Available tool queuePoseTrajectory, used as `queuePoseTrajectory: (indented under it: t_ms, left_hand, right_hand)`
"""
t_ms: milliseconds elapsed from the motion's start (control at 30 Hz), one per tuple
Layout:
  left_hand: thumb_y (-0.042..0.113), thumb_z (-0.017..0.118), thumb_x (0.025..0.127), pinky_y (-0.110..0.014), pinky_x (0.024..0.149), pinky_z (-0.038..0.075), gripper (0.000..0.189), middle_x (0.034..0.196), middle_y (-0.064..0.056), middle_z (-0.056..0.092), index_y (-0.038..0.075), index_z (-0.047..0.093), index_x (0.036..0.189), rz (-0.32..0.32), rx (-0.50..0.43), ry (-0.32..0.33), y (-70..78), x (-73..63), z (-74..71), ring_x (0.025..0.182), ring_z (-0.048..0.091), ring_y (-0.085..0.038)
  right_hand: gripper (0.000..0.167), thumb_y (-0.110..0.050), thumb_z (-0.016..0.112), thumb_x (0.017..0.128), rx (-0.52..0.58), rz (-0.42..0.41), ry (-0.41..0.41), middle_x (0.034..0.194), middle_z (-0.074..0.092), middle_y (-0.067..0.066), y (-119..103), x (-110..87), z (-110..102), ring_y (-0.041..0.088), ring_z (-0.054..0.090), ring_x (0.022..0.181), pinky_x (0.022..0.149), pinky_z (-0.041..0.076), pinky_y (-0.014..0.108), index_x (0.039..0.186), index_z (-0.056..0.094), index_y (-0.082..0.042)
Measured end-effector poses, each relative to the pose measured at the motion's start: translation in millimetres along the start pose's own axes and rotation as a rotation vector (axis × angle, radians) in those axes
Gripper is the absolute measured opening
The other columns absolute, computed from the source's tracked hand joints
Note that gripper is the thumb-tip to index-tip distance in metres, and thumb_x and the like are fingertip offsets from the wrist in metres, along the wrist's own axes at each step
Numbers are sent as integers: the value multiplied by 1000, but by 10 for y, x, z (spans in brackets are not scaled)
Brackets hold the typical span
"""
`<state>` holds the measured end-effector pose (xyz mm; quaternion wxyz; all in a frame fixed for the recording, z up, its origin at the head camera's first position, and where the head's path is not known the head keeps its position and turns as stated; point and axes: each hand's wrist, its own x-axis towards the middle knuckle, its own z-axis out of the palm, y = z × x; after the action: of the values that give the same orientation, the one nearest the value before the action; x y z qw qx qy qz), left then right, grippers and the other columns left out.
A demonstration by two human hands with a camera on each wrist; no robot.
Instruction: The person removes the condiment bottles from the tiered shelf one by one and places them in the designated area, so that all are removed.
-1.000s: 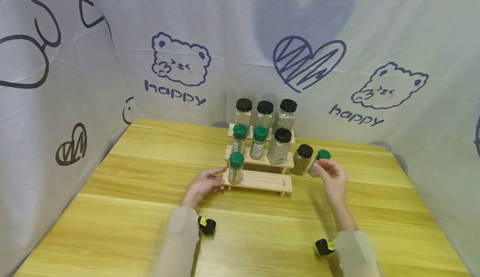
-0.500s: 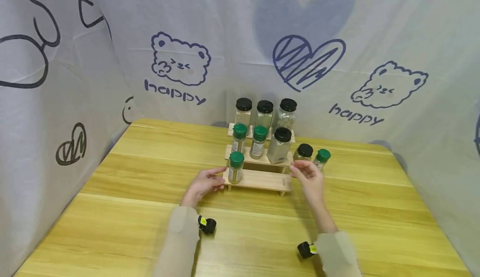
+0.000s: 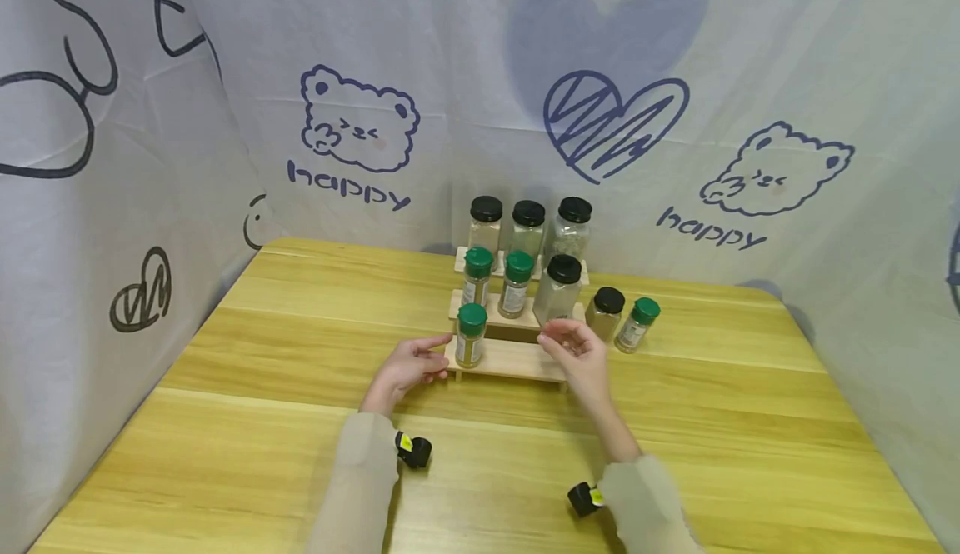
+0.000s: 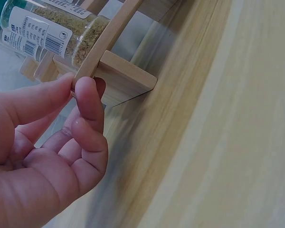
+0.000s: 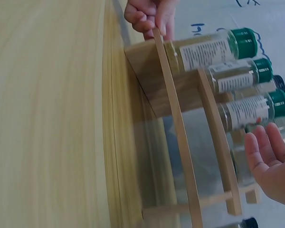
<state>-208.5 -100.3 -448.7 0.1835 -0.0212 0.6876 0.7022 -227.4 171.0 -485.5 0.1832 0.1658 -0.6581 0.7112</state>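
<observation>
My left hand [image 3: 407, 371] pinches the left end of the lowest shelf of a three-step wooden spice rack [image 3: 517, 361]; in the left wrist view thumb and forefinger meet on the shelf board [image 4: 96, 56]. A green-capped spice jar [image 3: 470, 341] stands on that shelf beside these fingers. My right hand [image 3: 583, 362] holds nothing. Its fingers, loosely bent, hover over the right end of the lowest shelf, in front of the black-capped jar [image 3: 557, 294] on the middle shelf. In the right wrist view those fingertips [image 5: 252, 142] are near the jars, palm partly cut off.
Two more green-capped jars [image 3: 514, 291] share the middle shelf, and three black-capped jars [image 3: 528, 233] fill the top one. Right of the rack, a black-capped jar [image 3: 603, 318] and a green-capped jar [image 3: 633, 333] stand on the wooden table [image 3: 750, 421]. A printed curtain [image 3: 480, 79] hangs behind.
My right hand has moved left, away from the green-capped jar on the table, past the black-capped one, to the rack's right end. My left hand has stayed on the shelf.
</observation>
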Motion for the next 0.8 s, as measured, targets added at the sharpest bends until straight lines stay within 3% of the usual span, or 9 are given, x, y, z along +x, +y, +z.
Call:
queuePoseTrajectory:
  t_ms: [100,233,333,500,800]
  left_hand:
    - [-7,54,84,-18,52,40,44,83,-9,61,0,47,128,-3,-1,3,2,-4,2,61,57,-12]
    - [-6,53,85,-19,53,40,44,83,-9,61,-2,46,128,6,6,-2,3,-11,-3,61,57,-12]
    - [-7,53,85,-19,52,40,44,82,-9,61,-1,46,128,2,4,-1,3,-11,-2,61,56,-12]
    - [-6,53,85,-19,53,40,44,82,-8,62,-1,46,129,-1,9,-9,6,-16,2,61,57,-11]
    - [-5,54,85,-20,53,40,44,81,-7,62,0,47,128,-6,10,-6,15,-22,-1,61,57,-11]
  right_hand:
    - [24,-2,69,77,28,-39,-42,96,61,16,-129,5,135,21,60,85,71,49,26,99,61,0]
    - [28,-1,68,76,66,-35,-66,98,58,23,-467,4,364,21,59,87,73,48,24,100,57,8]
    - [30,6,66,76,62,39,-65,98,57,25,-709,7,517,25,58,88,74,48,24,101,52,16]
    - [32,11,63,76,3,118,-103,101,57,22,-768,45,653,35,55,93,77,47,26,105,50,16]
    - [33,14,59,78,-1,122,-194,110,47,35,-972,70,868,50,46,100,85,39,52,109,48,19]
